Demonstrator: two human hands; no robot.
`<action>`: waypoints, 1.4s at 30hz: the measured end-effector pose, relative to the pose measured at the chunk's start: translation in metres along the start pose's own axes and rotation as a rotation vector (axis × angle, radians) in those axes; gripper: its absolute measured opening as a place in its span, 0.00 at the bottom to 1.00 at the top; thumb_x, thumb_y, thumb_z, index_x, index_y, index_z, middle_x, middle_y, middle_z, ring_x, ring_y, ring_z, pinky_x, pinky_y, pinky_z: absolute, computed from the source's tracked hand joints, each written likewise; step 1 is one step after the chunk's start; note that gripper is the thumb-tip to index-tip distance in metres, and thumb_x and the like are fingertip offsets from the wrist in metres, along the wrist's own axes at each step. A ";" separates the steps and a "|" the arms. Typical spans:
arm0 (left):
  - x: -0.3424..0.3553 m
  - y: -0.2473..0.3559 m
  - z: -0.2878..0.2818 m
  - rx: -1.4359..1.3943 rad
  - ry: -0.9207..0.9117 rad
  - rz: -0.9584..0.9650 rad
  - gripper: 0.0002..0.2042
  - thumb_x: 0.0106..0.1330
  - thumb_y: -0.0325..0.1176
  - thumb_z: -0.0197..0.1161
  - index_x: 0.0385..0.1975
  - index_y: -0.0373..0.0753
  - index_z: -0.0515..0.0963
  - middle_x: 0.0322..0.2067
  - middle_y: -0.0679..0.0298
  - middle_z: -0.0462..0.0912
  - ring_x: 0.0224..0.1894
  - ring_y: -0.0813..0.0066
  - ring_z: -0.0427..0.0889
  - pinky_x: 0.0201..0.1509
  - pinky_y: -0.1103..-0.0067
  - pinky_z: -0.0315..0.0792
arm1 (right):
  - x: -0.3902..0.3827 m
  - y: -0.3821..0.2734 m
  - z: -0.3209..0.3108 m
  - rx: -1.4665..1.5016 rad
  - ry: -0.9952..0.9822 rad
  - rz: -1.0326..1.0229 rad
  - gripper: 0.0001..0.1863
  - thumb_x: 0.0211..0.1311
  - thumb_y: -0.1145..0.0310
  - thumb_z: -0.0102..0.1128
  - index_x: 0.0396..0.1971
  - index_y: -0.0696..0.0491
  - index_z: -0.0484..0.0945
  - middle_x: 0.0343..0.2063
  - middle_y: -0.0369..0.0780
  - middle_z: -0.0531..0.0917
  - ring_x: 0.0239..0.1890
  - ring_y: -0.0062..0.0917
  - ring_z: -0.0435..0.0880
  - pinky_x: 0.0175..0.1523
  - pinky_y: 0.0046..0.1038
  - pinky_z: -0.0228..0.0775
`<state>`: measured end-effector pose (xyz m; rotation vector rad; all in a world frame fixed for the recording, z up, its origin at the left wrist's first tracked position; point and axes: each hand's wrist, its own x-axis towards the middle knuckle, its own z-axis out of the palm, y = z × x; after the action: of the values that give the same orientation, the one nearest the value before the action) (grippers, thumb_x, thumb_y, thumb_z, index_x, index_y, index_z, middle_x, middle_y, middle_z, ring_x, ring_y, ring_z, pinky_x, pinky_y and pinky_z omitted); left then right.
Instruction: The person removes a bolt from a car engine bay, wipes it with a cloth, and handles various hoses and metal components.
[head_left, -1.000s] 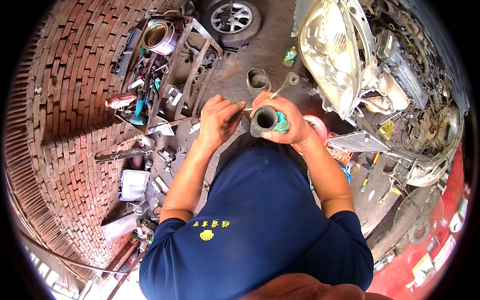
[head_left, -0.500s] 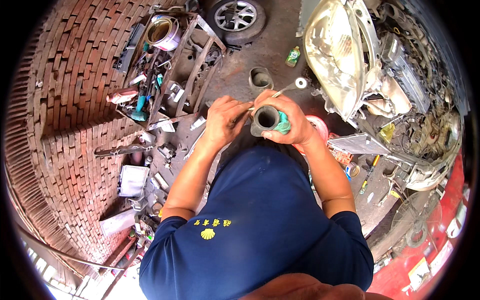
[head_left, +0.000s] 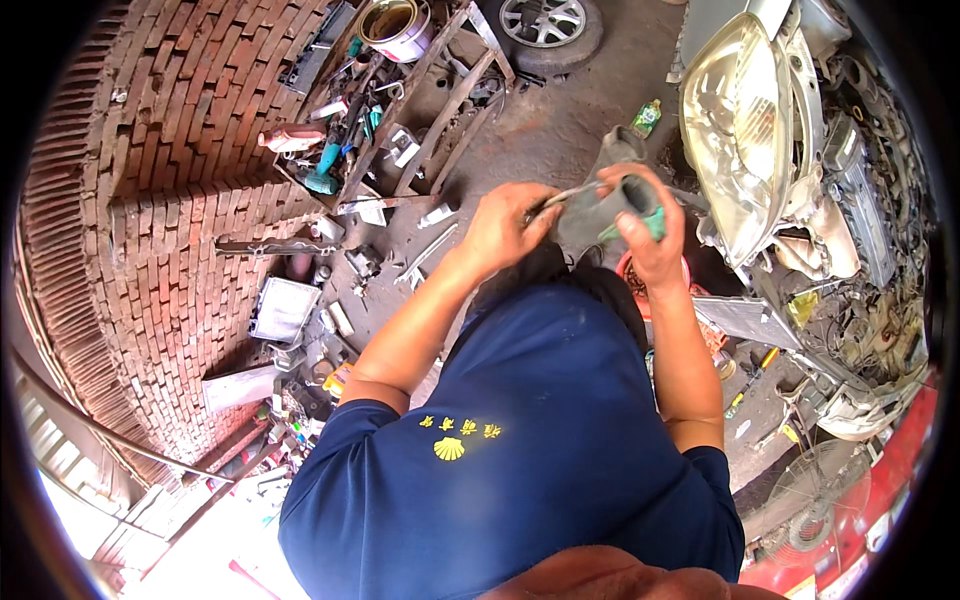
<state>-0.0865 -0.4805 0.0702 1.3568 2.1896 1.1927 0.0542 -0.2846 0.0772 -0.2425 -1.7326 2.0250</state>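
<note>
Lettering (head_left: pixel 470 430) marks the navy shirt (head_left: pixel 560 390); left hand (head_left: pixel 505 230) pinches a rod (head_left: pixel 575 192), right hand (head_left: pixel 660 255) grips a tube (head_left: pixel 590 218).

A stained grey-brown floor (head_left: pixel 545 120) carries a silver-spoked wheel with a black tyre (head_left: pixel 550 28), face up at the top, a small green bottle (head_left: pixel 647 118), a small white cylinder (head_left: pixel 436 215) and, at right, a slim tool with a yellow-and-black handle (head_left: pixel 767 360). At upper left, a rust-brown frame of crossing bars (head_left: pixel 448 120) bears a round, pale bucket (head_left: pixel 408 46) and a teal-bodied hand tool (head_left: pixel 322 172).
</note>
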 end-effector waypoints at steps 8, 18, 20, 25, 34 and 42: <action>-0.019 -0.023 -0.007 -0.182 -0.169 -0.337 0.14 0.70 0.27 0.68 0.53 0.32 0.81 0.42 0.54 0.88 0.45 0.64 0.88 0.52 0.70 0.81 | 0.005 0.007 -0.031 -0.093 0.382 0.147 0.22 0.69 0.60 0.66 0.54 0.61 0.81 0.48 0.40 0.87 0.49 0.21 0.82 0.57 0.25 0.72; -0.016 -0.021 -0.013 -1.133 0.134 -0.476 0.23 0.71 0.22 0.65 0.65 0.30 0.69 0.59 0.46 0.81 0.59 0.59 0.84 0.66 0.66 0.78 | -0.013 0.051 -0.053 -0.427 0.445 0.264 0.17 0.68 0.62 0.70 0.48 0.60 0.84 0.36 0.36 0.86 0.38 0.19 0.83 0.47 0.26 0.76; -0.015 -0.017 -0.014 -1.136 0.164 -0.463 0.23 0.71 0.23 0.65 0.65 0.30 0.69 0.59 0.46 0.81 0.59 0.59 0.84 0.66 0.66 0.78 | -0.017 0.052 -0.051 -0.418 0.436 0.257 0.17 0.68 0.62 0.70 0.48 0.60 0.84 0.36 0.36 0.86 0.38 0.19 0.83 0.47 0.26 0.76; -0.005 -0.007 -0.009 -1.095 0.201 -0.442 0.23 0.70 0.26 0.69 0.63 0.31 0.72 0.58 0.48 0.83 0.58 0.62 0.84 0.65 0.66 0.77 | -0.023 0.054 -0.049 -0.466 0.450 0.223 0.18 0.67 0.62 0.70 0.48 0.60 0.84 0.36 0.37 0.87 0.39 0.18 0.83 0.47 0.24 0.76; -0.009 -0.014 -0.003 -0.981 0.323 -0.498 0.23 0.71 0.26 0.67 0.63 0.28 0.71 0.55 0.48 0.82 0.55 0.61 0.85 0.64 0.68 0.78 | -0.027 0.053 -0.050 -0.448 0.479 0.190 0.22 0.62 0.55 0.73 0.44 0.59 0.83 0.36 0.44 0.88 0.38 0.27 0.85 0.46 0.33 0.77; 0.004 -0.005 0.003 -1.096 0.289 -0.467 0.26 0.72 0.27 0.65 0.68 0.30 0.67 0.55 0.50 0.82 0.55 0.61 0.85 0.63 0.70 0.80 | -0.042 0.044 -0.052 -0.500 0.558 0.125 0.26 0.60 0.56 0.75 0.49 0.60 0.81 0.41 0.47 0.88 0.45 0.31 0.87 0.53 0.34 0.77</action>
<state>-0.0897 -0.4765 0.0646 0.2214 1.3807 1.9724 0.1029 -0.2614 0.0177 -0.9915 -1.8312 1.3669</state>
